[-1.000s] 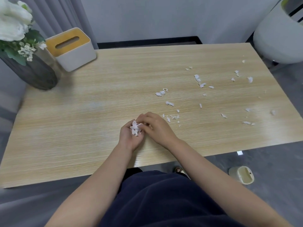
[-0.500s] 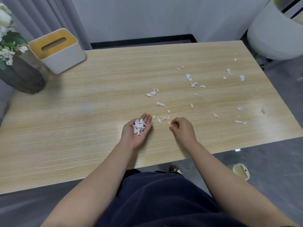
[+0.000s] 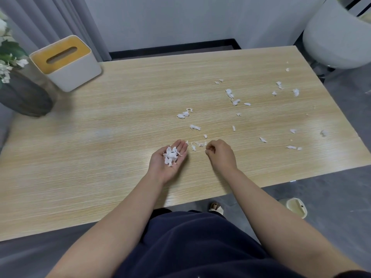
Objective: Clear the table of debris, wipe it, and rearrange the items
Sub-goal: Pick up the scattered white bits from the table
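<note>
White scraps [image 3: 171, 155] in L palm [image 3: 167, 163]; R fingers' [image 3: 210, 150] pinch unclear.

No lettering, label, brand, number or sign can be read anywhere in the head view, neither on the tissue box [image 3: 66, 63] at ten o'clock nor on the small bin [image 3: 296, 206] on the floor at four o'clock.
</note>
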Motion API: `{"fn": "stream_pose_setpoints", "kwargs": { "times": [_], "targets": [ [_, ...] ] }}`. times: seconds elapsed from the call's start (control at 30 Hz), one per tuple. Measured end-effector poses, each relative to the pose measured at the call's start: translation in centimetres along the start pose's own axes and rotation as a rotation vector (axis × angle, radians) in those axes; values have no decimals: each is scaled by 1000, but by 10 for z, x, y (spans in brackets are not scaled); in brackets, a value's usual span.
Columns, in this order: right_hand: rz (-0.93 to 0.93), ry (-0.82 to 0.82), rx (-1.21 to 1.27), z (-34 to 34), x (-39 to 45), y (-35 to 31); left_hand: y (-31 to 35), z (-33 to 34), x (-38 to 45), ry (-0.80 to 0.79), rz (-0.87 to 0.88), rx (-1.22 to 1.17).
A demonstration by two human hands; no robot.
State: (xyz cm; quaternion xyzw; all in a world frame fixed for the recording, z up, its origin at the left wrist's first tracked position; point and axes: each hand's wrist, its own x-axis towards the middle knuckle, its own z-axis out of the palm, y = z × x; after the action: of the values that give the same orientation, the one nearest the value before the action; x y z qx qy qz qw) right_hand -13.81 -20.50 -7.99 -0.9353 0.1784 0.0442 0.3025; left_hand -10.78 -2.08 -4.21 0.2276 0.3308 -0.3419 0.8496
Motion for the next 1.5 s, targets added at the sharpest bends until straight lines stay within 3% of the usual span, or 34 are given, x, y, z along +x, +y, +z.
{"fn": "stream_pose_setpoints", "kwargs": {
  "times": [0.23,0.6,0.77,0.97,1.23,1.37,1.5],
  "targets": [
    [55,-21,5,5,4,0,2,2,-1,-10,-10,-11],
    [-33,3,65,-1,-7,-17,1,-1,1,-19,-17,-24],
    [-235,44,282,-7,-20,-53,-5,1,1,-11,-18,-38],
    [-431,19,89,6,-28,-61,-9,-6,8,11,-24,-145],
    [-403,63,174,2,-29,-51,-9,-6,8,-26,14,-46],
    [-220,182,157,-3,-19,-25,-7,-8,13,13,13,6],
    [-62,116,85,-3,-5,-3,-8,-9,11,7,10,17]
  ]
}}
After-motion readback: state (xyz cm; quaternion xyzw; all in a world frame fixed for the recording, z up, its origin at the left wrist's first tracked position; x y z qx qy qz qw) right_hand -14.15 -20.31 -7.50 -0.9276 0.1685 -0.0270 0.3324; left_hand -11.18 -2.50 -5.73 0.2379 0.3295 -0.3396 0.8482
